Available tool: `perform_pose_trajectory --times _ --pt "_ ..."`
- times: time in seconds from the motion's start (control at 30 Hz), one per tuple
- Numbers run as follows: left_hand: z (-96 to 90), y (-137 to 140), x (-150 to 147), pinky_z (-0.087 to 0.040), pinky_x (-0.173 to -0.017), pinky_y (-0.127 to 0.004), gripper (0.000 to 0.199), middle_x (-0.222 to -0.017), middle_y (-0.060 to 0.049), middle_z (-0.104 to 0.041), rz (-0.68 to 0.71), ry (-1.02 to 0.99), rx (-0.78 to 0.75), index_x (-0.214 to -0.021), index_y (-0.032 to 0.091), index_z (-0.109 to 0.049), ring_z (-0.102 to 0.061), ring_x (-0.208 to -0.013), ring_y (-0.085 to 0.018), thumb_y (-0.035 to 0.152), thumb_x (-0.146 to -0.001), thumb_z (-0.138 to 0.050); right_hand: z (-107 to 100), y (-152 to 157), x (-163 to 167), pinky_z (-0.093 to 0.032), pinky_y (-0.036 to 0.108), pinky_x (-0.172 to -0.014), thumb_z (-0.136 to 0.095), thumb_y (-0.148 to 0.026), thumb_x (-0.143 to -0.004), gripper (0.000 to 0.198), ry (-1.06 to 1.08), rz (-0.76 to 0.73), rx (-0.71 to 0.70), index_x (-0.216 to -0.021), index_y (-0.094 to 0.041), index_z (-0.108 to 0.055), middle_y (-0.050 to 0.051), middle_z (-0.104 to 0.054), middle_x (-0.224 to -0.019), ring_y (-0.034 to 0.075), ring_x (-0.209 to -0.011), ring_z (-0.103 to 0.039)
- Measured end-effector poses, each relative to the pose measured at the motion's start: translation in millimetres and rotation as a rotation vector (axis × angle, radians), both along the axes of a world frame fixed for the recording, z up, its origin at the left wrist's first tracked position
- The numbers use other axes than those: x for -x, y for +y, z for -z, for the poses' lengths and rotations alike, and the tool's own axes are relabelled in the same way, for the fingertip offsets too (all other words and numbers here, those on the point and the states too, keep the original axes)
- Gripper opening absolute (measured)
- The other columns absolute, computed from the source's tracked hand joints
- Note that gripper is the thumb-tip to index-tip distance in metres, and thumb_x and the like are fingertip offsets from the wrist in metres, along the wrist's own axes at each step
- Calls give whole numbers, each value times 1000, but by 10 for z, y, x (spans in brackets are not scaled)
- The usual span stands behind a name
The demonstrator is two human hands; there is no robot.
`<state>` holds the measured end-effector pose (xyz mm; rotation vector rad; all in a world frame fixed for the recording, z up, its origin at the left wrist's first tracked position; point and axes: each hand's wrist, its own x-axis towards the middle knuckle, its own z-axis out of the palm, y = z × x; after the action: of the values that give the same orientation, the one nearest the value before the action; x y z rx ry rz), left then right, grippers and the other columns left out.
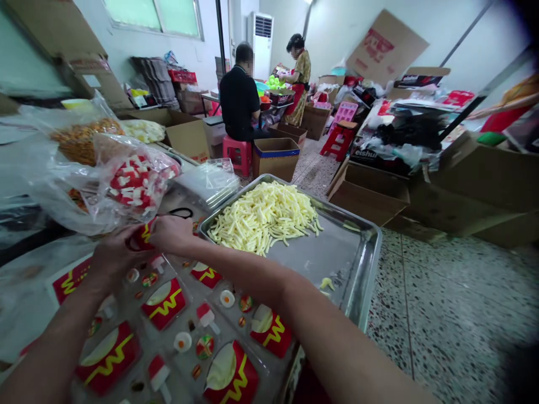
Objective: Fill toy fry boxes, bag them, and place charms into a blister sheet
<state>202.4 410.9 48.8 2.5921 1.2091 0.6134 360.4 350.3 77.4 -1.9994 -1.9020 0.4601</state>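
Both of my hands are closed on a red fries carton with yellow zigzag print [146,233], held over the far left of the clear plastic trays [191,306]. My left hand [110,251] grips its left side, and my right hand [172,233] its right side; the fingertips are partly hidden. Pressed into the trays are red fries cartons [164,303], toy ice pops [207,317], fried eggs [227,298] and small round pieces [205,346]. To the right, a metal tray [324,247] bears a heap of pale yellow toy fries [265,216]. Beyond my right hand is a black loop [183,212].
Bags of red-and-white pieces [135,182] and orange pieces [84,137] stand at the left. Stacked clear plastic [208,179] lies behind the metal tray. Cardboard boxes [368,191] sit on the speckled floor [438,297]. Two people [240,104] work farther back; another person's arm [511,106] shows at right.
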Motion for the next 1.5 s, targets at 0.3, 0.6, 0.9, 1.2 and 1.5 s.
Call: perform_pose_trajectory --times 0.3,0.6,0.9,1.2,1.5 --pt "-283 -825 -819 -49 -97 -43 70 -128 -19 -57 65 -12 -143 -139 12 -44 -58 -119 -35 37 -77 -65 -175 -895 -712 -44 28 -75 -49 -29 -95 22 -127 -141 -228 -102 -23 -69 4 -73 -105 20 -95 -65" --pt "-249 -1445 -721 -53 -82 -45 91 -115 -18 -65 -204 -35 206 -136 15 -40 -67 -100 -36 55 -64 -78 100 -2544 -2400 -37 41 -99 -69 -25 -89 39 -357 2 35 -128 -28 -66 10 -58 -136 29 -125 -48" --pt "-338 -1917 -1044 -55 -82 -44 84 -117 -15 -63 -104 -113 199 -132 19 -44 -66 -100 -33 56 -65 -79 169 -3140 -2892 -43 30 -88 -74 -27 -86 23 -141 4 -53 -109 -24 -76 7 -68 -109 19 -99 -59" --pt "-293 -2072 -1310 -51 -95 -44 82 -124 -12 -61 14 -107 94 -132 20 -46 -63 -109 -31 47 -64 -82 176 -3146 -2989 -40 36 -98 -59 -7 -87 38 -262 145 -122 -116 -26 -75 8 -64 -119 22 -111 -54" --pt "-248 -2233 -1357 -45 -103 -42 85 -132 -11 -59 212 -98 70 -138 20 -45 -58 -119 -31 47 -66 -82 368 -3605 -2851 -47 29 -81 -56 -6 -87 34 -62 73 -62 -104 -25 -78 6 -67 -104 16 -90 -62"
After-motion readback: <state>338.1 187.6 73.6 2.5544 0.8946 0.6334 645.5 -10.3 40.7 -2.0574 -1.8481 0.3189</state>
